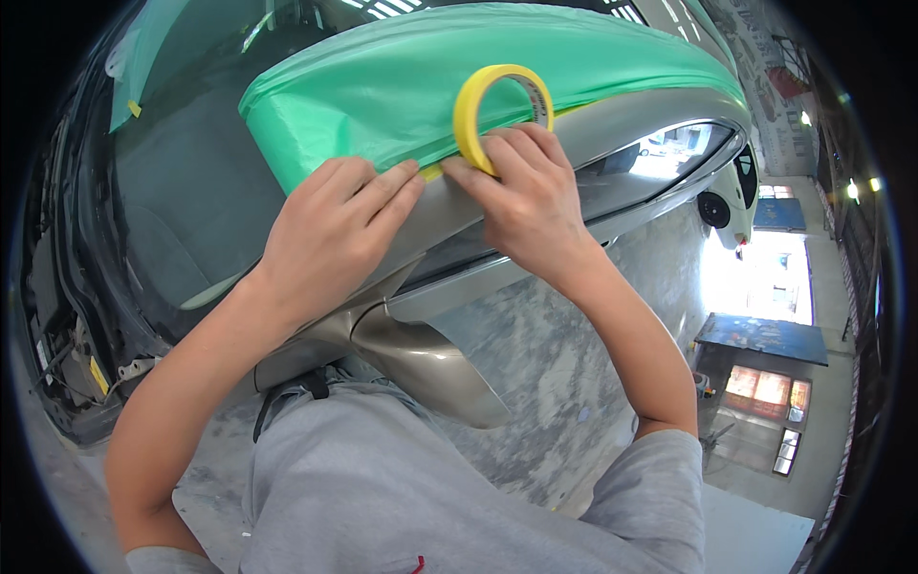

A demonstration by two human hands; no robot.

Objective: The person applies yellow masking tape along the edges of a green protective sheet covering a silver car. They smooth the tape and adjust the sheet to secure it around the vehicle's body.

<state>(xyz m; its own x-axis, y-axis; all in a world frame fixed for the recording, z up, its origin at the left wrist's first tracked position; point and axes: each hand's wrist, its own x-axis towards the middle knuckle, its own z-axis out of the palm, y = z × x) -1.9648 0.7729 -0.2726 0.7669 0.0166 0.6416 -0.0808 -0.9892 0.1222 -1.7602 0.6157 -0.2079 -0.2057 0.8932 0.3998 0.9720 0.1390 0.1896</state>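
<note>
Here the right hand (526, 206) is grasping a roll of yellow masking tape (499, 113), standing it on edge against the car body (631, 115) just below the green masking film (402, 86). The left hand (335, 234) is lying flat and unclenched, holding nothing, its fingertips (406, 177) pressing the film's lower edge beside the roll. Judging from this, feeding the tape straight along the film's border and rubbing it down close behind the roll is what keeps wrinkles and gaps out.

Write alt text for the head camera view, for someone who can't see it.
Two bare hands tape green masking film along a tan car door frame: the right hand holds a yellow tape roll upright at the film's edge, while the left hand presses flat beside it. A side mirror sits below.
</note>
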